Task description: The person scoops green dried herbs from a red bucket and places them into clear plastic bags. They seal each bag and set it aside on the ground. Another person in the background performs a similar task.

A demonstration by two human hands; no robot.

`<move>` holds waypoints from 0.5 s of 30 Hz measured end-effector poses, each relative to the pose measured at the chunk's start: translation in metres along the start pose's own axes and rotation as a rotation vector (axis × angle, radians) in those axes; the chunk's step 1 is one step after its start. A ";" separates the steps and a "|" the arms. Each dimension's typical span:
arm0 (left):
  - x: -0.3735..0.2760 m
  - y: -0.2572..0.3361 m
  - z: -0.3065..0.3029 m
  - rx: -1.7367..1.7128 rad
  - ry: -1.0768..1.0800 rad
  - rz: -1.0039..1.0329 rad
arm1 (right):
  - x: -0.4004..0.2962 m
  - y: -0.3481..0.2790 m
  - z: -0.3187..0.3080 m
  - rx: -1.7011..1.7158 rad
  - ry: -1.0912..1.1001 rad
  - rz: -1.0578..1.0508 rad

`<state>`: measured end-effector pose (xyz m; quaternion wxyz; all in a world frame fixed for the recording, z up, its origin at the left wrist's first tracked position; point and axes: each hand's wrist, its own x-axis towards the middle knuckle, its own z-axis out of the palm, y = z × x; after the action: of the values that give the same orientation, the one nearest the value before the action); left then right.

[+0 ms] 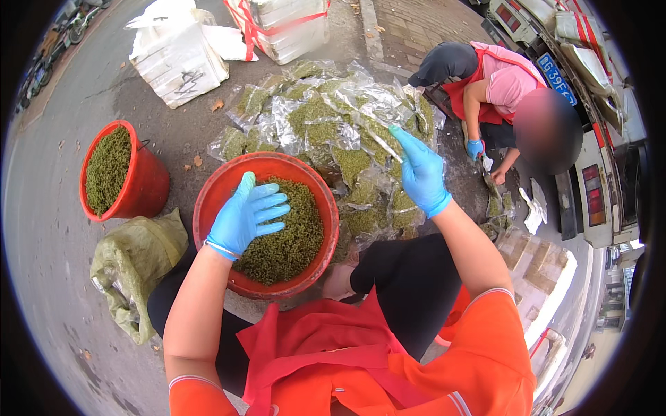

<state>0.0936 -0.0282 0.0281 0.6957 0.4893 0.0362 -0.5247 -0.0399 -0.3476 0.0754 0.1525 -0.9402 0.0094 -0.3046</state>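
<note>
My left hand [250, 216], in a blue glove, is held with fingers spread over a large red tub [208, 197] and holds nothing. Inside the tub lies a heap of small green peppercorn-like berries [291, 239]. My right hand [424, 174], also gloved in blue, grips the edge of a clear plastic bag [382, 140] at the right side of a pile. That pile is made of many clear bags of green berries [317, 117] on the pavement beyond the tub. How far the bag in my right hand is filled cannot be told.
A red bucket [151, 187] full of green berries and a woven sack [135, 249] are at the left. White foam boxes [179, 65] stand behind, another [541, 275] at the right. A co-worker [512, 88] sits bent beside a parked truck [598, 177].
</note>
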 end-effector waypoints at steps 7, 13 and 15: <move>-0.020 -0.004 0.006 -0.197 -0.285 0.104 | -0.022 -0.110 0.004 -0.085 -0.480 -0.654; -0.025 -0.019 -0.005 0.076 0.048 0.285 | -0.007 -0.126 0.045 0.990 -0.129 0.745; -0.029 -0.020 0.001 0.109 -0.009 0.314 | 0.002 -0.116 0.073 1.319 -0.260 0.919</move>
<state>0.0647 -0.0086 0.0320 0.7418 0.5234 -0.0722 -0.4131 -0.0046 -0.2170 0.0545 0.7844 -0.5872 0.1953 -0.0429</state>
